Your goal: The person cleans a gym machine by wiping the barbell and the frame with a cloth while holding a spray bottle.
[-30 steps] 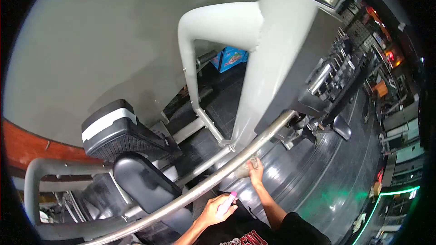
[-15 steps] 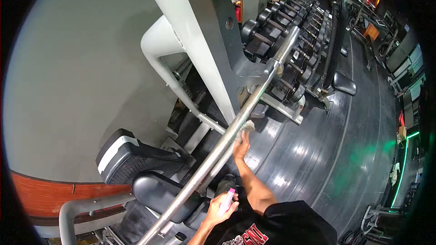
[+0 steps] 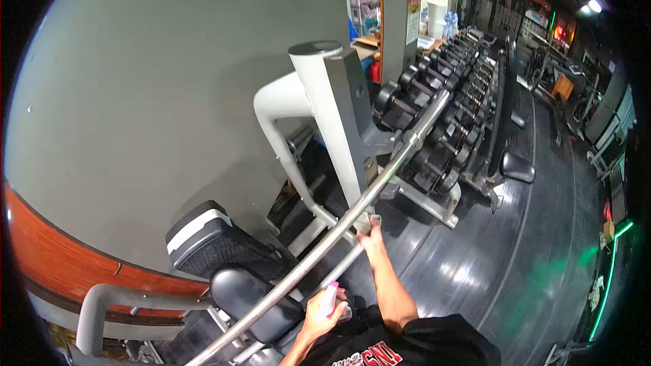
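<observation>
A long metal barbell [image 3: 313, 255] slants across the view, resting on the hook of a white and grey rack post [image 3: 332, 132]. My right hand [image 3: 371, 237] is closed on a pale cloth [image 3: 367, 222] against the underside of the bar, near the post; the fingertips are partly hidden. Close to my body, my left hand [image 3: 319, 317] wraps around a small white and pink spray bottle [image 3: 329, 298], its pink top pointing up. Left of the bar sits a black padded bench [image 3: 245, 296].
Several dumbbells [image 3: 407, 105] line a rack beyond the post. A grey wall [image 3: 149, 108] rises on the left above a red-brown panel [image 3: 81, 257]. A black pad with a white stripe [image 3: 217, 240] stands by it. Dark flooring [image 3: 502, 271] stretches to the right.
My head view has tilted up, so more wall and the far room show. My right hand and the cloth stay at the bar; my left hand still holds the bottle.
</observation>
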Demonstrator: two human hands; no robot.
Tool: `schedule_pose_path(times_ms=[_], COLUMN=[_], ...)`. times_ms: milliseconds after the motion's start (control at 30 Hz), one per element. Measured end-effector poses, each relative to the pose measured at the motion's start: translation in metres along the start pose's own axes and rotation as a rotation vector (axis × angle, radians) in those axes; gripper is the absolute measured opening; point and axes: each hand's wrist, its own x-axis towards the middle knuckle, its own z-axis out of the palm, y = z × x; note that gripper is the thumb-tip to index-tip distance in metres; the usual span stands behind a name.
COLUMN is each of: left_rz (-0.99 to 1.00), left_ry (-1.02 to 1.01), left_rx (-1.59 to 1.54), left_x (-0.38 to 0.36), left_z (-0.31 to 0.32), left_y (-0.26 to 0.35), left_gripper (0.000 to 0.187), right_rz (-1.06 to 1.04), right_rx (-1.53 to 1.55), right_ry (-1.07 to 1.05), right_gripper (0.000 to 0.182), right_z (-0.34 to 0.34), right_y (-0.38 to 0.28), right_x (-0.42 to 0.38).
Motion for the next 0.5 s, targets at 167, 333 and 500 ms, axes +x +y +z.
schedule_pose_path(times_ms=[167, 333, 500], left_rz=[-0.131, -0.094, -0.012], left_ry=[0.052, 0.068, 0.037], left_rx=[-0.273, -0.335, -0.321], left_x=[-0.006, 0.003, 0.014], left_z=[-0.003, -0.008, -0.014], left_y=[0.005, 0.018, 0.018], left_gripper=[0.046, 0.041, 0.046], right_rz=[0.022, 0.035, -0.069], right_rx=[-0.103, -0.176, -0.163], right_ry=[-0.326, -0.453, -0.481], right_gripper=[0.025, 0.037, 0.044], right_z=[0.002, -0.023, -0.047], right_y=[-0.018, -0.055, -0.079], right_x=[-0.061, -0.111, -0.17])
